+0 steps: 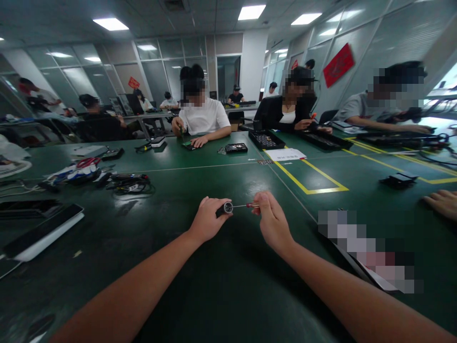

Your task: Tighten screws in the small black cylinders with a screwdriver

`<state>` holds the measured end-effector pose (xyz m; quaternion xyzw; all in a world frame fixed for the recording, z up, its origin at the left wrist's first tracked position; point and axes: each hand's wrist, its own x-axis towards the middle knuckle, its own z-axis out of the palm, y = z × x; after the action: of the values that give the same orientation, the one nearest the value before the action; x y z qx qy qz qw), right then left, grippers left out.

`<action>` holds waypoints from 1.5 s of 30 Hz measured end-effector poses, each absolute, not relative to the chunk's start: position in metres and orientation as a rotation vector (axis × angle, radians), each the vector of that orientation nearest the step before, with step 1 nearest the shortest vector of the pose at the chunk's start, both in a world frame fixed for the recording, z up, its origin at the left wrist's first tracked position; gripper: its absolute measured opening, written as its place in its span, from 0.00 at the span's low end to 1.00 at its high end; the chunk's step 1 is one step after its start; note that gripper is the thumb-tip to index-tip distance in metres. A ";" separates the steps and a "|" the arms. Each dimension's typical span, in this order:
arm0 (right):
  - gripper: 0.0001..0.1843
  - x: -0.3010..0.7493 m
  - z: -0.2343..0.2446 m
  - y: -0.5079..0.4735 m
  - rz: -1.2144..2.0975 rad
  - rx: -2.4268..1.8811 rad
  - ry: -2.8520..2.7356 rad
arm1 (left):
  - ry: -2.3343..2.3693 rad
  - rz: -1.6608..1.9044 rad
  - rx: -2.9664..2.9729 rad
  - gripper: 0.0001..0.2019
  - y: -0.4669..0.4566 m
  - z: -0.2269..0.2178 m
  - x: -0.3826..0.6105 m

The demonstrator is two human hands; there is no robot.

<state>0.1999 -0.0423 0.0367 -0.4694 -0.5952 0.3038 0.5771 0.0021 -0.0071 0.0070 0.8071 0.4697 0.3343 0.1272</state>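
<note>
My left hand point(208, 219) is closed around a black cylindrical part point(225, 209), whose round, silvery end faces right. In my right hand point(272, 220) I grip a screwdriver point(252, 205) with a reddish, see-through handle between thumb and fingers. Its thin metal shaft points left and reaches the round end of the cylinder. Whether the tip sits in a screw there is too small to tell. Both hands are held above the dark green table point(200, 295), near its middle.
Bundled cables point(132, 183) and a black-and-white flat device point(46, 231) lie to the left. On the right are a blurred printed sheet point(371, 257), a small black box point(399, 179) and another person's hand point(441, 202). Across the table, people work beside black trays point(266, 139).
</note>
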 end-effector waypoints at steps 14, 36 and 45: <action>0.16 0.200 0.035 -0.032 0.817 -1.106 -1.252 | 1.382 0.980 2.382 0.16 -0.007 0.012 0.000; 0.17 0.202 0.027 -0.027 0.821 -1.050 -1.064 | 1.340 1.036 2.277 0.16 -0.006 0.017 0.000; 0.15 0.202 0.034 -0.033 0.816 -0.971 -1.111 | 1.384 0.556 2.378 0.09 -0.011 0.036 0.008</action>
<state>0.2022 -0.0329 0.0337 -0.4301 -0.4919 0.3614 0.6652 0.0079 -0.0108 0.0364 0.8354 0.4861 0.1952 0.1665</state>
